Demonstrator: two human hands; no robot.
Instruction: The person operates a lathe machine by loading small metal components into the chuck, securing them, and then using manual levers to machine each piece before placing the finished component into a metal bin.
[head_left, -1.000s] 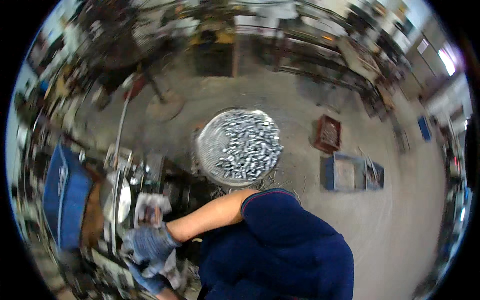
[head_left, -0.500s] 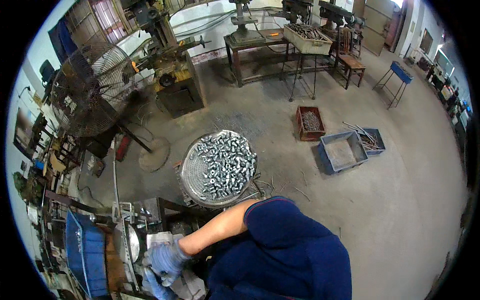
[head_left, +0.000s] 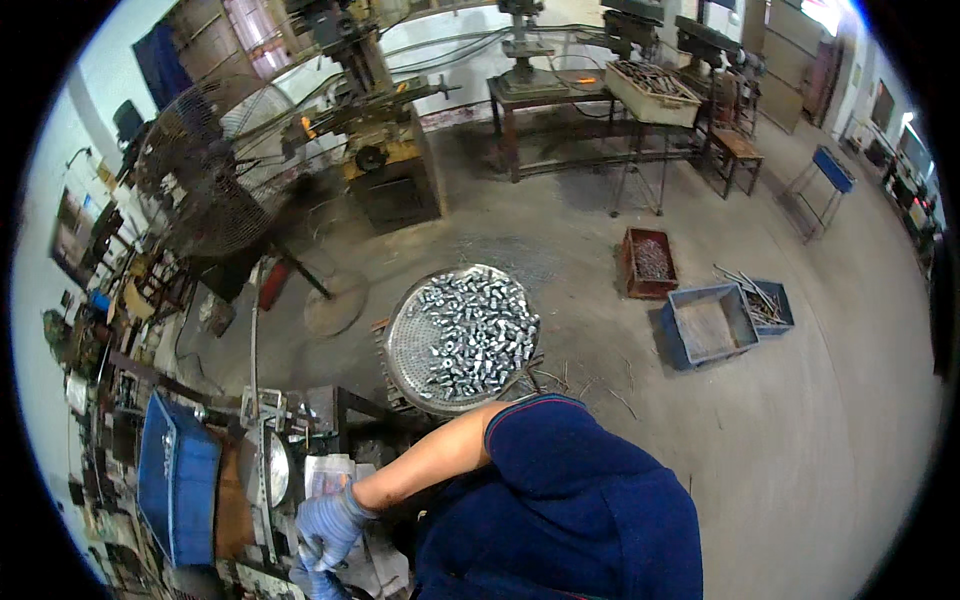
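My right hand, in a blue-grey work glove, is at the lower left with its fingers bent and closed. My left hand, gloved alike, lies just below it, its fingers curled in. The two hands meet over the bench; a small pale bit shows between them, too small to name. Under and beside them lie crumpled newspaper sheets. Left of the hands a round metal disc stands by a long metal bar. A blue plastic bin sits farther left.
A round perforated metal tray full of shiny metal fittings stands ahead. On the floor to the right are a red crate and a grey-blue bin. A large fan and a milling machine stand at the far left.
The view has turned a little, so the room sits farther right in the picture. My hands stay together over the bench, with the right hand's fingers now pointing more steeply down towards the left hand.
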